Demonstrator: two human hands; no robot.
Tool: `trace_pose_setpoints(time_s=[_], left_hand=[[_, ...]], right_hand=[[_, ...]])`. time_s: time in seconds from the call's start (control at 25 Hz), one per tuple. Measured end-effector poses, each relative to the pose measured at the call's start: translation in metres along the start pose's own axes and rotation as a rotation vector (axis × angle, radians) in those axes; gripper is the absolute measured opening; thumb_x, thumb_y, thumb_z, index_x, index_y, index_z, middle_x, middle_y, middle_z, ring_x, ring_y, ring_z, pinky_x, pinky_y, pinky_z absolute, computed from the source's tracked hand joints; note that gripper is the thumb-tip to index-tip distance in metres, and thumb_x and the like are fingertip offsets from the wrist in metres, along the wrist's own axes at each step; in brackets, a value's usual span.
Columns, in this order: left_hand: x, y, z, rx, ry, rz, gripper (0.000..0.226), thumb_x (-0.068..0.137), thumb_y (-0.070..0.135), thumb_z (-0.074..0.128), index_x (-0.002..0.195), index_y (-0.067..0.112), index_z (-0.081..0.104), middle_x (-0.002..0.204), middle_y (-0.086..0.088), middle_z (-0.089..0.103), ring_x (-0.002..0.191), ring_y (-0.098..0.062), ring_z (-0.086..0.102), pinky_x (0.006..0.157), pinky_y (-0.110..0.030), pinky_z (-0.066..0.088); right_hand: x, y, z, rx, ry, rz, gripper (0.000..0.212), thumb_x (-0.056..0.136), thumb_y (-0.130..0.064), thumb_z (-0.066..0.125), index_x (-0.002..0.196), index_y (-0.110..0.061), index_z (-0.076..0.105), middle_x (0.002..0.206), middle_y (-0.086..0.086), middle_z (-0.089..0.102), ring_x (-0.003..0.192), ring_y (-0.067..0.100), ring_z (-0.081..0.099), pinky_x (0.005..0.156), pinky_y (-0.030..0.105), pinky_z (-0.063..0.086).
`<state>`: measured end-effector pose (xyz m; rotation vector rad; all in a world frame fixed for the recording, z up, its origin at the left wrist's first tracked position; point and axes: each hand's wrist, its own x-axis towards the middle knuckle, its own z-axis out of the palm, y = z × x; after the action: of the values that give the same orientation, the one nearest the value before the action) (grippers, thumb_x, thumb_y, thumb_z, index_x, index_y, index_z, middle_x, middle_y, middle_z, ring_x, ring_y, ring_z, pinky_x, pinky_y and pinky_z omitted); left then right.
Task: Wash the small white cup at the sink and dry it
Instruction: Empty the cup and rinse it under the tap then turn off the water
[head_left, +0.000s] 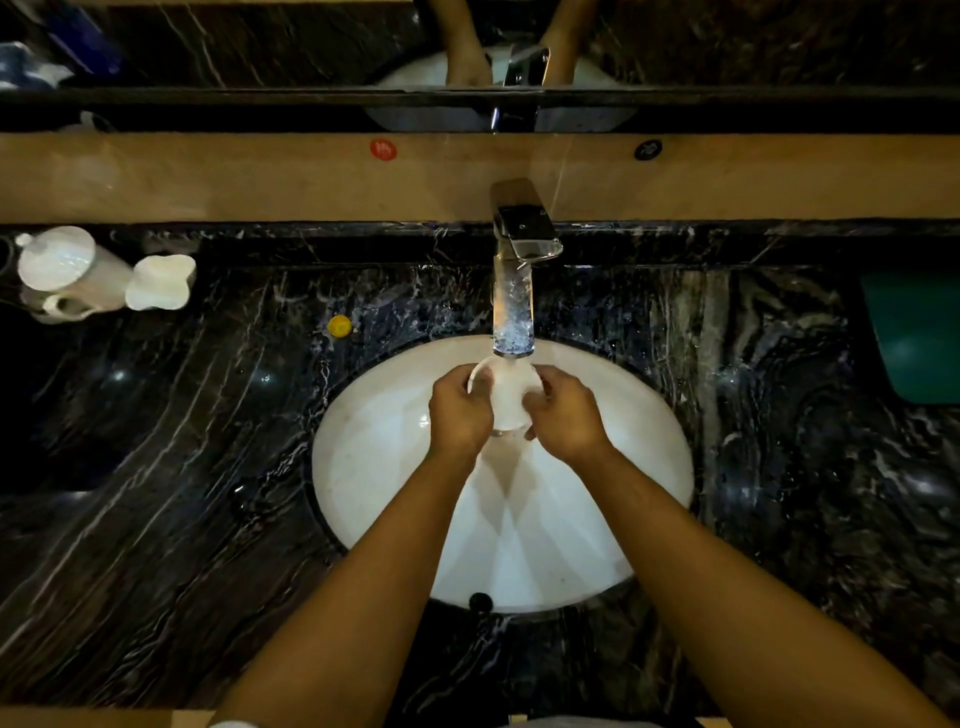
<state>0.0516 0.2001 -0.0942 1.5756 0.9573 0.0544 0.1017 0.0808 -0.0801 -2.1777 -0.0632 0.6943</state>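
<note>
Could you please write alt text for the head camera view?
Both hands, left hand and right hand, hold a small white cup under the tap over a white sink in a dark marble counter.

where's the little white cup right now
Head view, centre: the cup is held between the left hand and right hand, under the faucet, over the sink.

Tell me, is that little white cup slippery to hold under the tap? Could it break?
Probably slippery: the small white glossy cup sits right under the chrome tap, so it is likely wet. Both hands, left and right, grip it, which should help. It looks like hard ceramic, so a drop into the white oval sink basin might chip it.
</note>
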Motion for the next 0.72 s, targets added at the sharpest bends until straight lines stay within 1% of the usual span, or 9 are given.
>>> trace_pose_setpoints(time_s=[0.08, 0.2, 0.28, 0.32, 0.36, 0.48, 0.6, 0.64, 0.72], left_hand=[[0.002, 0.002, -0.003, 0.105, -0.103, 0.022, 0.017, 0.102, 0.021, 0.053, 0.103, 0.016, 0.069, 0.098, -0.008, 0.074, 0.087, -0.03, 0.07, 0.063, -0.031, 0.053], [0.007, 0.01, -0.006, 0.13, -0.137, -0.059, 0.012, 0.1, 0.019, 0.057, 0.097, 0.014, 0.068, 0.09, -0.008, 0.072, 0.078, -0.03, 0.07, 0.05, -0.036, 0.058], [0.003, 0.013, -0.003, -0.087, -0.114, -0.234, 0.008, 0.094, 0.008, 0.063, 0.102, 0.006, 0.065, 0.094, -0.014, 0.072, 0.08, -0.033, 0.071, 0.064, -0.048, 0.063], [-0.001, 0.013, -0.001, -0.223, -0.11, -0.303, 0.017, 0.09, 0.0, 0.063, 0.107, 0.002, 0.064, 0.098, -0.019, 0.072, 0.079, -0.035, 0.07, 0.071, -0.053, 0.061], [-0.006, 0.011, 0.002, -0.325, -0.1, -0.327, 0.021, 0.087, -0.006, 0.061, 0.107, -0.001, 0.065, 0.098, -0.024, 0.072, 0.075, -0.037, 0.068, 0.069, -0.051, 0.06], [-0.01, 0.006, 0.006, -0.342, 0.022, -0.272, 0.014, 0.095, 0.001, 0.056, 0.096, 0.008, 0.068, 0.095, -0.018, 0.072, 0.075, -0.032, 0.069, 0.062, -0.041, 0.06], [-0.002, 0.006, 0.001, -0.186, -0.005, -0.198, 0.013, 0.103, 0.018, 0.054, 0.101, 0.017, 0.067, 0.098, -0.009, 0.072, 0.086, -0.029, 0.072, 0.063, -0.039, 0.063], [0.001, 0.008, -0.001, -0.13, -0.058, -0.188, 0.013, 0.102, 0.02, 0.055, 0.099, 0.019, 0.067, 0.097, -0.009, 0.072, 0.087, -0.03, 0.072, 0.061, -0.039, 0.063], [0.006, 0.013, -0.006, -0.044, -0.147, -0.196, 0.012, 0.101, 0.018, 0.057, 0.101, 0.015, 0.069, 0.101, -0.013, 0.073, 0.089, -0.034, 0.071, 0.06, -0.043, 0.064]], right_hand=[[0.003, -0.001, -0.006, -0.065, 0.029, -0.047, 0.034, 0.099, -0.011, 0.051, 0.13, -0.012, 0.064, 0.109, 0.015, 0.074, 0.081, 0.032, 0.074, 0.069, 0.044, 0.064], [0.004, -0.002, -0.005, -0.119, 0.036, -0.012, 0.021, 0.103, -0.023, 0.051, 0.115, -0.012, 0.064, 0.083, 0.011, 0.074, 0.052, 0.026, 0.072, 0.045, 0.039, 0.06], [0.004, -0.003, 0.001, -0.024, 0.06, 0.128, 0.023, 0.104, -0.026, 0.046, 0.11, -0.008, 0.058, 0.069, 0.013, 0.072, 0.038, 0.021, 0.066, 0.034, 0.031, 0.05], [0.003, -0.005, 0.005, 0.045, 0.065, 0.186, 0.023, 0.104, -0.024, 0.044, 0.111, -0.006, 0.056, 0.068, 0.015, 0.072, 0.036, 0.019, 0.065, 0.032, 0.027, 0.046], [0.002, -0.006, 0.008, 0.114, 0.055, 0.219, 0.021, 0.103, -0.019, 0.042, 0.113, -0.006, 0.055, 0.072, 0.016, 0.072, 0.036, 0.019, 0.065, 0.031, 0.024, 0.042], [-0.004, -0.007, 0.014, 0.194, -0.046, 0.201, 0.031, 0.096, -0.011, 0.043, 0.125, -0.015, 0.053, 0.095, 0.014, 0.075, 0.06, 0.025, 0.074, 0.042, 0.026, 0.048], [0.001, -0.007, 0.006, 0.067, -0.002, 0.071, 0.034, 0.093, -0.01, 0.053, 0.125, -0.011, 0.062, 0.114, 0.012, 0.073, 0.09, 0.028, 0.07, 0.072, 0.04, 0.06], [0.003, -0.006, 0.002, 0.054, 0.024, 0.029, 0.032, 0.093, -0.009, 0.053, 0.124, -0.009, 0.064, 0.115, 0.012, 0.072, 0.092, 0.028, 0.069, 0.074, 0.043, 0.061], [0.005, -0.006, -0.003, -0.007, 0.027, -0.019, 0.027, 0.098, -0.012, 0.052, 0.121, -0.008, 0.066, 0.108, 0.013, 0.073, 0.08, 0.027, 0.072, 0.063, 0.042, 0.063]])
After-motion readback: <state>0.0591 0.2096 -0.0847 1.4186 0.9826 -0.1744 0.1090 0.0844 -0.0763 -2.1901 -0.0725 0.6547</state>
